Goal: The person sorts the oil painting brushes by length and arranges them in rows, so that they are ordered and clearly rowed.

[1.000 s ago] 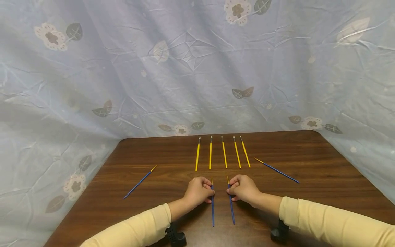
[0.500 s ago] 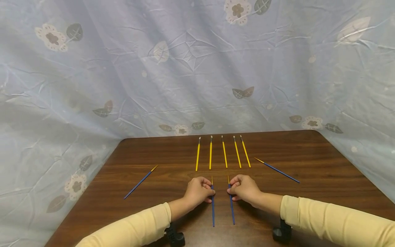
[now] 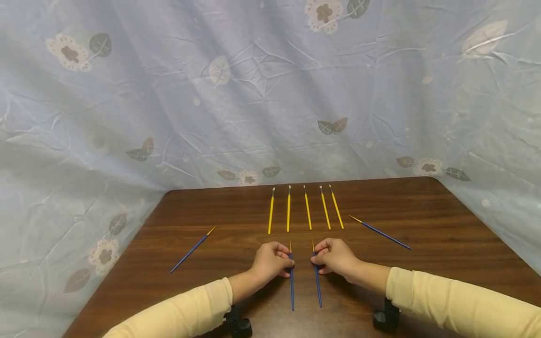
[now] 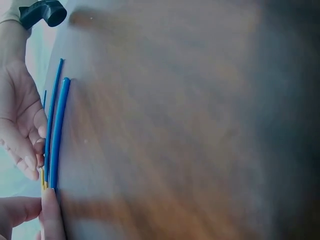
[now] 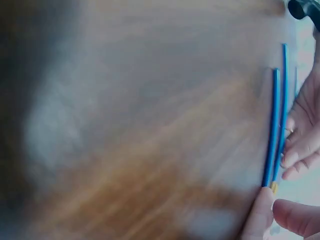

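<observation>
My left hand pinches a slim blue-handled paintbrush near its yellow ferrule, between thumb and fingers. Opposite it, my right hand pinches a matching blue paintbrush in the same way. Both brushes lie lengthwise, tips pointing away from me, a narrow gap between them. In the left wrist view, the left hand's brush runs up from the fingertips along the table, with the other hand beyond. The right wrist view has the right hand's brush rising from its thumb and finger.
Several yellow-handled brushes lie in a row toward the back of the brown wooden table. One blue brush lies slanted at left, another at right. A floral cloth hangs behind.
</observation>
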The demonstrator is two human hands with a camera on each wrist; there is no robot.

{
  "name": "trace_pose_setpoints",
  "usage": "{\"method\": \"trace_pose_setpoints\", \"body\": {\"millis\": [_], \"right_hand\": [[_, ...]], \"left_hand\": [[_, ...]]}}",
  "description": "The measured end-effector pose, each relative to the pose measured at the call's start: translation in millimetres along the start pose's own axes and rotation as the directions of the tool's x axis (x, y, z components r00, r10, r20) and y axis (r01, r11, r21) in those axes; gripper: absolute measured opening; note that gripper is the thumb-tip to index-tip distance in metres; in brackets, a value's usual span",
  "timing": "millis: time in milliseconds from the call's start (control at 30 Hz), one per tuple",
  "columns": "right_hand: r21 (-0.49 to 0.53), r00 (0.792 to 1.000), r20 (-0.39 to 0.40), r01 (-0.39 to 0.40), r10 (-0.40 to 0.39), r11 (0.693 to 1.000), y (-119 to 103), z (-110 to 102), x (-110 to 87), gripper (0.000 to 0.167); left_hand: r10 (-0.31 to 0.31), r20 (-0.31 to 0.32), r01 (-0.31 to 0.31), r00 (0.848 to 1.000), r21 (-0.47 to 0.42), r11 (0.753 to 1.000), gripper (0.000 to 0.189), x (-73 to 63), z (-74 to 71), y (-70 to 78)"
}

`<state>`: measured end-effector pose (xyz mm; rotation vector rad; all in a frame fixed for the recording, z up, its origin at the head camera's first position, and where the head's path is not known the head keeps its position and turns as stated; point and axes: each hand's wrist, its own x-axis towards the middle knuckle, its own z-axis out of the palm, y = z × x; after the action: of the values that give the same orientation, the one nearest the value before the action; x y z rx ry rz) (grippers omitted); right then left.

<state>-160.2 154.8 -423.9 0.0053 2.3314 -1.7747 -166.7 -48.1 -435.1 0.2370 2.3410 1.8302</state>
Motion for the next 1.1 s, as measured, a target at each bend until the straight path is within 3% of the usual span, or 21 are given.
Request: {"method": "trace_pose_setpoints", "body": {"millis": [167,467,700,933,1100], "right_hand": [[0.026,0.999,0.049,-0.019,0.018,0.999,0,-7,-1.8,0.027],[0.035,0.994,0.108,0.013,-0.017,0.999,0,-23,2.6,0.030],[0.035,0.987,0.148,0.059,-0.064,0.998,-2,-41,4.6,0.035],[0.082,0.974,0.200,0.089,-0.103,0.993,1,-65,12.6,0.043],[0.089,0.966,0.234,0.092,-0.110,0.992,2,-85,18.0,0.048]], "left_hand": [[-0.030,0.049,0.033,0.998,-0.065,0.997,0.025,-2.3,-4.7,1.3],[-0.015,0.101,0.028,0.995,-0.129,0.991,0.032,-4.4,-22.2,6.8],[-0.009,0.108,0.023,0.994,-0.133,0.991,0.035,-1.6,-47.0,2.3],[0.010,0.189,0.020,0.982,-0.155,0.988,0.041,0.5,-76.6,-2.7],[0.023,0.206,0.017,0.978,-0.189,0.982,0.046,1.1,-100.2,-6.8]]}}
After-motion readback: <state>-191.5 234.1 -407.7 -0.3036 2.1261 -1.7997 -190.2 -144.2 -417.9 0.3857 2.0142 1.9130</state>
